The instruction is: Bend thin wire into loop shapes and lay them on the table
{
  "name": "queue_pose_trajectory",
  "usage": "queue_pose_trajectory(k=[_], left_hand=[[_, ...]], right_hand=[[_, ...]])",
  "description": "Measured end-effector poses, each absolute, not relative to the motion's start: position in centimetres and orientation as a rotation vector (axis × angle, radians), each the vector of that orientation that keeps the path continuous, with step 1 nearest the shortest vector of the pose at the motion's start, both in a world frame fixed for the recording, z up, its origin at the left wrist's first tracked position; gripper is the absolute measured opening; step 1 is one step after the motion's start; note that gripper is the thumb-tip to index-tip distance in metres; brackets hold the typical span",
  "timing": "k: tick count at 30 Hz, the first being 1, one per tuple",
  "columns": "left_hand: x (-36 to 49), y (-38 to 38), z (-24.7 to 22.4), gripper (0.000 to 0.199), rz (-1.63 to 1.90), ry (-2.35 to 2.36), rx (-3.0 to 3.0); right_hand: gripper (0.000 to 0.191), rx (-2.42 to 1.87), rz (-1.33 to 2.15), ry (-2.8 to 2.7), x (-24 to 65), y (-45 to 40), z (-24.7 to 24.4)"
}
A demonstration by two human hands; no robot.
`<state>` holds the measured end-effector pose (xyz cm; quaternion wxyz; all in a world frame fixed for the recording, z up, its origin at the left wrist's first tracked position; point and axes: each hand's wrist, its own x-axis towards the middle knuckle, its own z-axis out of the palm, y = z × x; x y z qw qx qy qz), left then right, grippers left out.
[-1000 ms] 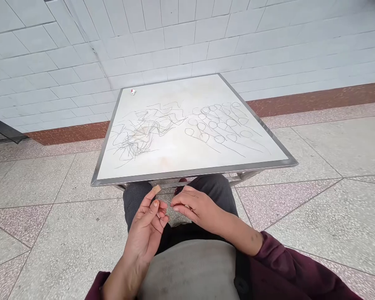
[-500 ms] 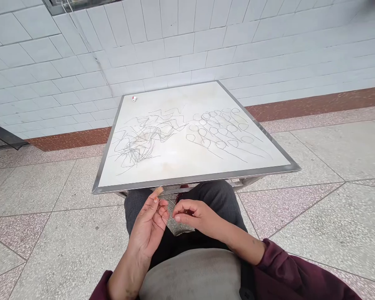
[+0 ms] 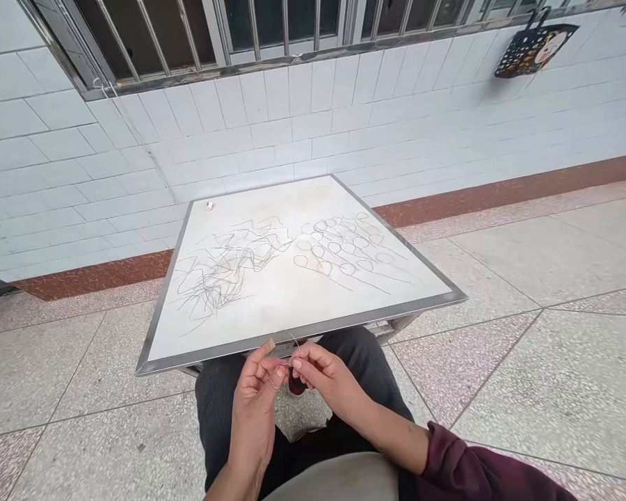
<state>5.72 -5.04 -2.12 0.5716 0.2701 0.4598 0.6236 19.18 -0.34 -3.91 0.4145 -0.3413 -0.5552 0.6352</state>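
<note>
Above my lap, just off the table's near edge, my two hands meet fingertip to fingertip. Thumb and finger of my left hand point(image 3: 255, 400) pinch a thin wire point(image 3: 295, 340). One finger of that hand has a tan wrap at its tip. My right hand point(image 3: 336, 383) is closed on the same wire, whose end sticks up above the fingers. Part of the wire is hidden between the fingertips. On the white table point(image 3: 276, 316) lies a tangled heap of crooked wires point(image 3: 216, 278) at the left. Several wires with a round loop at one end point(image 3: 344, 254) lie spread at the right.
A metal rim point(image 3: 313, 328) edges the tabletop. At its far left corner lies a small white and red object point(image 3: 210, 205). The table stands against a tiled wall point(image 3: 271, 142) with a barred window point(image 3: 255, 35). A dark patterned bag point(image 3: 532, 50) hangs at upper right.
My hands have come together, and the left fingers have closed to a pinch at the wire. The view has tilted up, bringing the window and bag into sight.
</note>
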Motion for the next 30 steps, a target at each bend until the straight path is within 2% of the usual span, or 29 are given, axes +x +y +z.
queue_pose_trajectory(k=[16,22,30], left_hand=[[7.4,-3.7,-2.4,0.038,1.565,1.165,0.779],[6.9,-3.0,-1.9,0.035,1.5,1.204,0.831],[6.8,-2.7,-1.7,0.046,1.412,1.239,0.967]], right_hand=[[0.032,-0.881,1.528,-1.262,19.1,-0.2,-4.6],[0.028,-0.849,1.487,-1.252,19.8,-0.1,-3.8],[0.033,-0.862,1.532,-1.105,20.7,0.8,-3.4]])
